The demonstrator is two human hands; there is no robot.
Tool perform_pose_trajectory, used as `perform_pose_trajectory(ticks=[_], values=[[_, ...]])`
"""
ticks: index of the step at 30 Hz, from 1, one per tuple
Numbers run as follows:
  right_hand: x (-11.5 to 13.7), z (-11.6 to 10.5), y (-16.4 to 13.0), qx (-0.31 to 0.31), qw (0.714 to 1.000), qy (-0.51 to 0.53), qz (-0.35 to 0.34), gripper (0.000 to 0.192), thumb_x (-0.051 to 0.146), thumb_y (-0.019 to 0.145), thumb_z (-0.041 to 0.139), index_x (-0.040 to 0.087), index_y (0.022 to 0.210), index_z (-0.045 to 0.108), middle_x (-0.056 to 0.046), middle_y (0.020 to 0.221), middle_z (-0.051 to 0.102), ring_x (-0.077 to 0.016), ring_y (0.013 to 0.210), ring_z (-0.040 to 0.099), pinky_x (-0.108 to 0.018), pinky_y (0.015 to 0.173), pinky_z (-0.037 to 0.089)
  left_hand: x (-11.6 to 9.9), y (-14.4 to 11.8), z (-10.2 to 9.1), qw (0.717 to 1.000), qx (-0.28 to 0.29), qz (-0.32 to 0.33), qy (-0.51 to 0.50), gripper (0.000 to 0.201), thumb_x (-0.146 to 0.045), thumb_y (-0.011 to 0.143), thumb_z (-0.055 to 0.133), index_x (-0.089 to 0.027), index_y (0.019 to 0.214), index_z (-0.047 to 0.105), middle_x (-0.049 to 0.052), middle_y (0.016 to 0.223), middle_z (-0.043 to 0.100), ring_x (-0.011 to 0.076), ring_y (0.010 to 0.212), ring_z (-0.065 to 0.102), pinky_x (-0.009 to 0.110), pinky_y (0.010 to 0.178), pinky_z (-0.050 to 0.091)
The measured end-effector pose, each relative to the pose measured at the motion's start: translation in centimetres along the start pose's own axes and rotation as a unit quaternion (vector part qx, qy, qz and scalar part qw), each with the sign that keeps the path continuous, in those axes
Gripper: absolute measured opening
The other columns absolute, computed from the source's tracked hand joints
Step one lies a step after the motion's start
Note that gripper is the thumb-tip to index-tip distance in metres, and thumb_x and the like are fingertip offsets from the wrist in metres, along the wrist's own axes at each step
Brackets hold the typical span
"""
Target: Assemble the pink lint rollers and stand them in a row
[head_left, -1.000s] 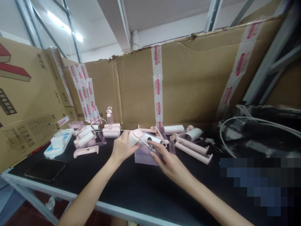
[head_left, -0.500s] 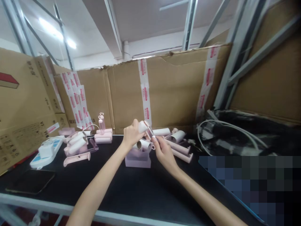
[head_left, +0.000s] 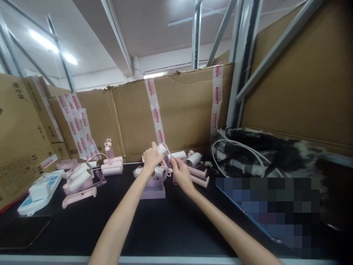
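My left hand (head_left: pixel 152 159) is closed around a short white cylinder (head_left: pixel 162 149), raised above a pale purple box (head_left: pixel 153 193). Opposite it, my right hand (head_left: pixel 181 175) pinches a slim, shiny metal-looking tool (head_left: pixel 169 154) whose upper end meets or nearly meets the cylinder; its exact kind is too small to tell. Below my hands, white hollow tubes (head_left: pixel 160 173) rest on the purple box, partly hidden by my left wrist. Just right of my right hand lie long pink holder parts (head_left: pixel 199 180) with hooked ends.
On the left are more white tubes and pink parts (head_left: pixel 79 182), a white power strip (head_left: pixel 41 193) and a dark phone (head_left: pixel 24 232). Pink pieces (head_left: pixel 111 167) stand farther back. Cardboard (head_left: pixel 187 106) walls the rear. White cable (head_left: pixel 237 145) loops over black plastic at right.
The camera view has turned rightward, so everything sits farther left in the picture. My hands keep their hold on the cylinder and tool; the tool's angle has shifted slightly.
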State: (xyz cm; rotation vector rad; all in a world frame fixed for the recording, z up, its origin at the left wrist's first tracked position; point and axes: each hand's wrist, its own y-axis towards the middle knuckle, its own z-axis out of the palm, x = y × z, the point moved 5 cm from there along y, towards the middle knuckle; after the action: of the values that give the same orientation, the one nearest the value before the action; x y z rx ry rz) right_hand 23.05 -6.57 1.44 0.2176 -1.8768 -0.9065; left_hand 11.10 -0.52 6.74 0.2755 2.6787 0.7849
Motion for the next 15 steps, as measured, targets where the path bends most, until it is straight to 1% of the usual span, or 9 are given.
perform_pose_trajectory(ticks=[3, 7, 9, 12, 15], values=[[-0.2, 0.4, -0.1, -0.003, 1.000, 0.017, 0.004, 0.039, 0.050, 0.086, 0.036, 0.018, 0.077, 0.057, -0.003, 0.062, 0.059, -0.0211, 0.066, 0.057, -0.032, 0.062, 0.045, 0.0, -0.2, 0.2, 1.000, -0.004, -0.007, -0.024, 0.041, -0.044, 0.077, 0.056, -0.016, 0.102, 0.042, 0.014, 0.088, 0.066, 0.0292, 0.087, 0.065, 0.035, 0.072, 0.045], [-0.5, 0.9, -0.3, -0.008, 0.999, 0.034, 0.013, 0.040, 0.052, 0.086, 0.034, 0.019, 0.079, 0.056, -0.002, 0.060, 0.057, -0.0208, 0.064, 0.058, -0.031, 0.060, 0.046, -0.5, -0.8, 0.4, 0.997, -0.023, 0.044, -0.063, 0.035, -0.037, 0.074, 0.060, -0.018, 0.098, 0.043, 0.012, 0.100, 0.063, 0.0246, 0.096, 0.062, 0.030, 0.074, 0.045], [-0.9, 1.0, -0.2, -0.010, 0.999, 0.039, 0.020, 0.042, 0.053, 0.086, 0.033, 0.019, 0.079, 0.055, -0.002, 0.060, 0.057, -0.0202, 0.063, 0.057, -0.031, 0.059, 0.046, -0.8, -1.1, 0.7, 0.996, -0.020, 0.054, -0.061, 0.035, -0.037, 0.075, 0.059, -0.017, 0.099, 0.042, 0.012, 0.097, 0.064, 0.0254, 0.093, 0.063, 0.030, 0.072, 0.045], [-1.9, 0.8, 0.3, -0.014, 0.998, 0.044, 0.033, 0.043, 0.055, 0.085, 0.030, 0.019, 0.079, 0.053, -0.002, 0.060, 0.057, -0.0195, 0.060, 0.055, -0.032, 0.057, 0.046, -0.7, -1.4, 0.8, 0.998, -0.007, 0.038, -0.041, 0.036, -0.042, 0.079, 0.054, -0.016, 0.101, 0.042, 0.012, 0.092, 0.066, 0.0276, 0.087, 0.065, 0.032, 0.070, 0.045], [-2.5, 0.2, 1.0, -0.012, 0.998, 0.048, 0.037, 0.042, 0.055, 0.086, 0.029, 0.020, 0.080, 0.050, -0.002, 0.063, 0.057, -0.0197, 0.062, 0.056, -0.033, 0.059, 0.047, -0.4, -1.5, 0.6, 0.999, -0.001, 0.046, -0.027, 0.039, -0.047, 0.080, 0.052, -0.017, 0.102, 0.042, 0.012, 0.090, 0.066, 0.0283, 0.088, 0.065, 0.032, 0.070, 0.046]])
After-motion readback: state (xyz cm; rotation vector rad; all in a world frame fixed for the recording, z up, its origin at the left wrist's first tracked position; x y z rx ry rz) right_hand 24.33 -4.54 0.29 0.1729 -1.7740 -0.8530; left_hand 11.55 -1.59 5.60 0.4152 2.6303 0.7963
